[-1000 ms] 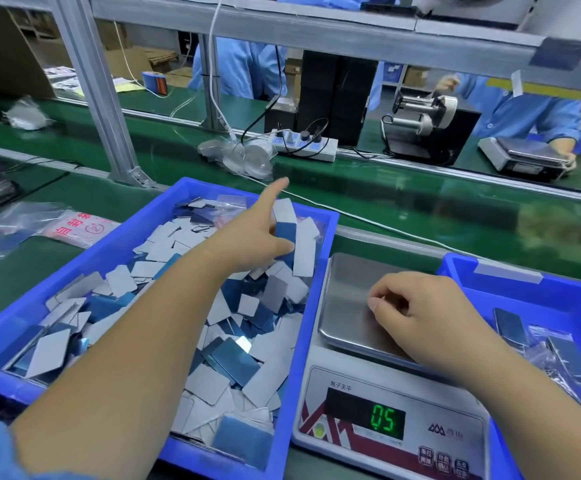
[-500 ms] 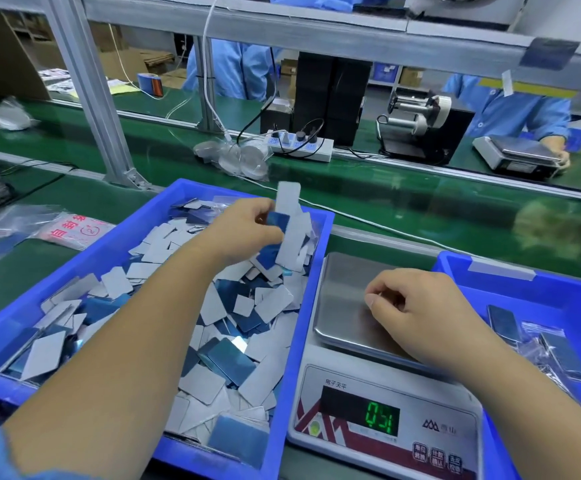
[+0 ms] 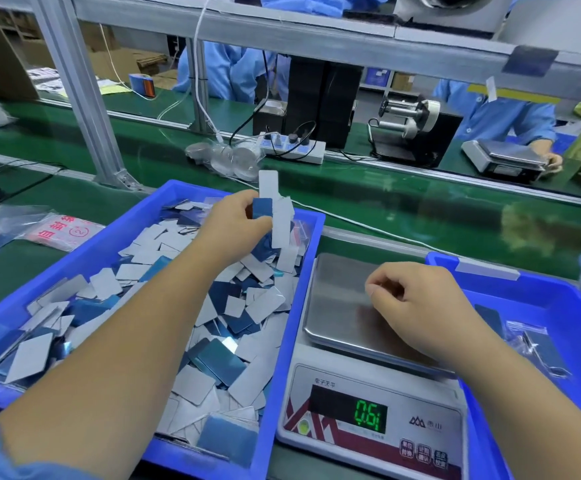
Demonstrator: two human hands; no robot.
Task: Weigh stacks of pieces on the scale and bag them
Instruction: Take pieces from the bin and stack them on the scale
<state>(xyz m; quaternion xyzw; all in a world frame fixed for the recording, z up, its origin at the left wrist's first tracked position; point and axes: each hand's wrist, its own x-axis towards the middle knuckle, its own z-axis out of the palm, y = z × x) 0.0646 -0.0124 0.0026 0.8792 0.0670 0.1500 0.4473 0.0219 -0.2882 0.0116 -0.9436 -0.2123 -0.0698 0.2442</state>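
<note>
Pinching a small bunch of pieces (image 3: 267, 202), white and blue, in the left hand (image 3: 237, 221), lifted above the far end of the left blue bin (image 3: 284, 341) heaped with loose pieces. Hovering over the steel pan of the scale (image 3: 337, 306) with the right hand (image 3: 417, 306), fingers curled, thumb meeting fingertips; whether gripping anything, cannot tell. Reading 0.61 on the display (image 3: 368, 415). Sitting at right, a second blue bin (image 3: 559, 306) holding bagged pieces, all on the green surface (image 3: 403, 209).

Left hand (image 3: 233, 225) has lifted pieces (image 3: 275, 209) from bin; scale display (image 3: 368, 415) apparently rose.
</note>
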